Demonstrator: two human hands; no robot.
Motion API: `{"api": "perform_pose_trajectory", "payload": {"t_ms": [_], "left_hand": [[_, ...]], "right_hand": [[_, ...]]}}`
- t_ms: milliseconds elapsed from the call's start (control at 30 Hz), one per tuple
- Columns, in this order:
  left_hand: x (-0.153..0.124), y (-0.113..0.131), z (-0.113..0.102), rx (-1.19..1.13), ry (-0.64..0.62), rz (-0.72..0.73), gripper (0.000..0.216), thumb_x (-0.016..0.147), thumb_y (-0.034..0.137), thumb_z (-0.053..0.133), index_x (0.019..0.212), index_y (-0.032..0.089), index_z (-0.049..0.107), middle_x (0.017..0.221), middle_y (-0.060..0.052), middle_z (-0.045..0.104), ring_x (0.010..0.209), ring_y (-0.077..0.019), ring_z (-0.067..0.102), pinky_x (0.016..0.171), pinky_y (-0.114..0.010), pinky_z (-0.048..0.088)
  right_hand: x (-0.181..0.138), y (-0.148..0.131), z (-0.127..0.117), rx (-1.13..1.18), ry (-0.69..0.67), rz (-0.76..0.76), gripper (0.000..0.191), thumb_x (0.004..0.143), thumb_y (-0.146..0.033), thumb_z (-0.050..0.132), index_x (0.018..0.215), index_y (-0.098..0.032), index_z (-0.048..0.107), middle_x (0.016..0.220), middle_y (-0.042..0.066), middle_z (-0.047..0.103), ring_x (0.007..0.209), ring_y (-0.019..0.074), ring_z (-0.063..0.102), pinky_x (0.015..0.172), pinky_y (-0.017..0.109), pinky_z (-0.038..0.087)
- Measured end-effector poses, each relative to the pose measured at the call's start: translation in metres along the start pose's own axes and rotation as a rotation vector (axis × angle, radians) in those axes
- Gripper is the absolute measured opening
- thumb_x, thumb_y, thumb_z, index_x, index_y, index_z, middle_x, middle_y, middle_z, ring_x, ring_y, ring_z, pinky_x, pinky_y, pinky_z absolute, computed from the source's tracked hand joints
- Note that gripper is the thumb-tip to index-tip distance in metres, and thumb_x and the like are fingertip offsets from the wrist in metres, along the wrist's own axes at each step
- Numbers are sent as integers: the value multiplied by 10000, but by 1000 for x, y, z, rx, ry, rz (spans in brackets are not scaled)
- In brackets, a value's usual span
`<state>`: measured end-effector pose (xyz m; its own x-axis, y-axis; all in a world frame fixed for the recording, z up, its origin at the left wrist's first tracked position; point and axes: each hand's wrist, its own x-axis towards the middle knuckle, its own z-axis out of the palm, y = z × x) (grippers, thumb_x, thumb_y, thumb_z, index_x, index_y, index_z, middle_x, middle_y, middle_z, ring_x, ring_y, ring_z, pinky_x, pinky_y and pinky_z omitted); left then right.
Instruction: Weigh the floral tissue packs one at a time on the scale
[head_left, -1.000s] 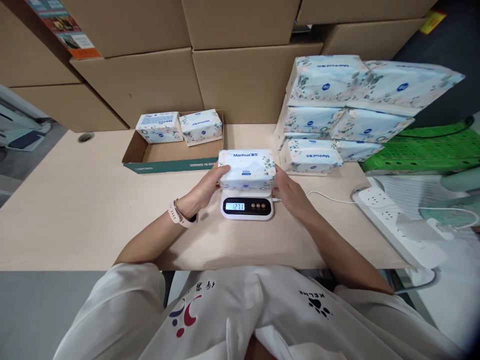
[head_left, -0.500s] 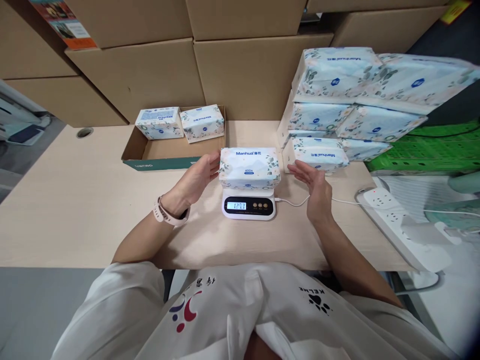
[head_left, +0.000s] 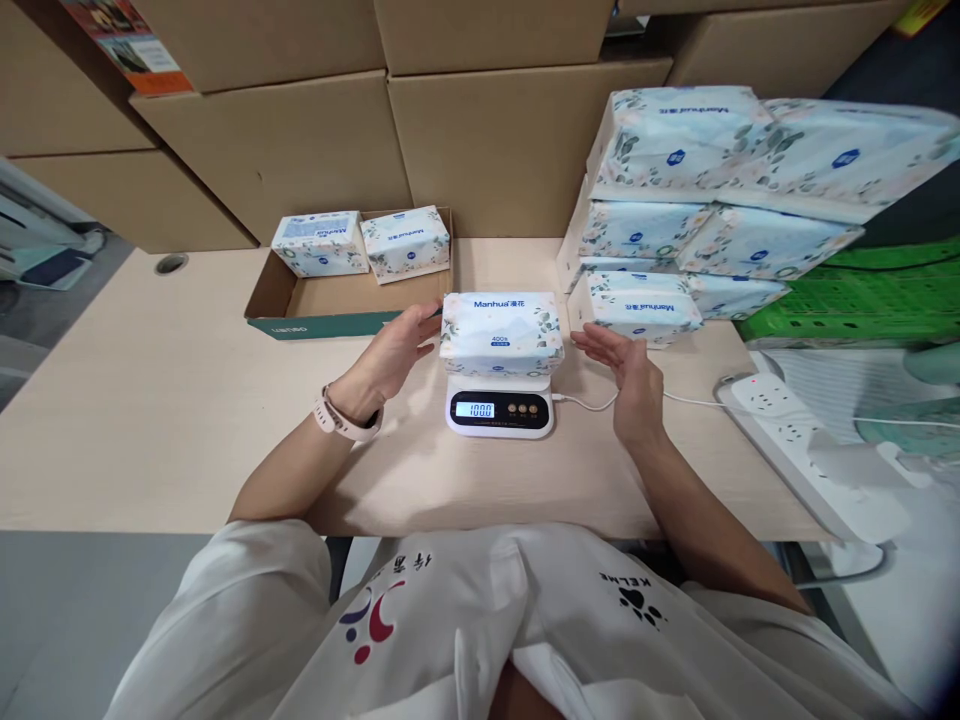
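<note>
A blue-and-white floral tissue pack (head_left: 501,335) lies on top of a white digital scale (head_left: 500,413), covering most of its platform. The scale's lit display reads about 100.0. My left hand (head_left: 397,355) is beside the pack's left end, fingers stretched out and holding nothing; its fingertips are very near the pack, and I cannot tell whether they touch it. Off the pack's right end is my right hand (head_left: 626,375), fingers extended, a small gap between it and the pack. Its fingertips come close to the lowest front pack (head_left: 637,305) of the stack.
Several tissue packs (head_left: 679,140) are stacked at the back right. A shallow box (head_left: 322,328) at the back left holds two more packs. Cardboard boxes (head_left: 517,150) stand behind the table. A white cable runs from the scale towards a power strip (head_left: 814,455) at the right.
The scale's reading has dropped from about 127 to about 100. Both hands and the pack on the scale have stayed nearly in place.
</note>
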<state>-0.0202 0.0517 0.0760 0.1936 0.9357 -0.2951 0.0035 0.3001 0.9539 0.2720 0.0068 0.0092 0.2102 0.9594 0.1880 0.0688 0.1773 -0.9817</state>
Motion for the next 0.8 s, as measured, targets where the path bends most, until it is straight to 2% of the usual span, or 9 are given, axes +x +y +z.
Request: {"api": "perform_pose_trajectory", "payload": {"t_ms": [100,167,267,333,400,500,700,800], "left_hand": [[13,-7,-9,70,71,-30,733,876,601,572,1473,175,592,1497,-118,686,1466,-310,575,1241,-477,394],[22,-10,-15,212,139,1,728,894,601,559,1470,158,591,1395,-127,744,1345,-304,663,1163,-447,468],[31,-14,-24,712,242,66,614,931,565,568,1389,166,654,1159,-125,822,1170,-338,731,1043,-443,520],[36,-15,-29,1048,305,60,488,973,532,547,1273,184,709,1050,-132,833,1119,-372,741,984,-458,522],[40,-15,-36,1227,363,40,418,1008,525,515,1160,204,736,1011,-139,835,1109,-383,746,944,-450,523],[45,-11,-50,1324,413,25,402,1014,559,524,1069,227,744,990,-133,837,1118,-382,748,903,-427,529],[44,6,-83,1369,392,-47,375,1000,523,556,932,219,766,904,-108,825,1053,-375,753,900,-442,555],[29,19,-84,1364,444,9,378,989,501,565,1021,203,795,873,-126,803,1029,-394,755,947,-514,569]], "right_hand": [[0,0,0,6,2,0,695,1021,-760,406,1240,-230,800,1224,94,834,1232,267,759,1160,515,535],[0,1,-1,8,2,-7,691,1022,-757,409,1235,-230,802,1221,91,835,1232,265,758,1157,511,537],[1,2,-2,6,3,-8,683,1024,-754,412,1232,-235,805,1220,86,836,1228,264,758,1150,510,540],[1,2,-2,5,3,-3,677,1023,-752,417,1229,-237,806,1217,85,837,1223,264,759,1148,510,540],[1,2,-2,4,4,-1,675,1022,-752,419,1225,-238,807,1213,84,838,1218,264,761,1146,510,541],[1,1,-2,-8,9,-2,685,1021,-757,412,1222,-235,808,1214,88,837,1219,267,761,1143,514,543],[0,-2,-2,-28,3,5,684,1027,-750,405,1220,-231,807,1230,90,833,1230,269,757,1147,514,545],[0,-3,-2,-29,5,9,687,1026,-753,405,1214,-230,809,1227,92,833,1224,269,758,1150,513,545]]}}
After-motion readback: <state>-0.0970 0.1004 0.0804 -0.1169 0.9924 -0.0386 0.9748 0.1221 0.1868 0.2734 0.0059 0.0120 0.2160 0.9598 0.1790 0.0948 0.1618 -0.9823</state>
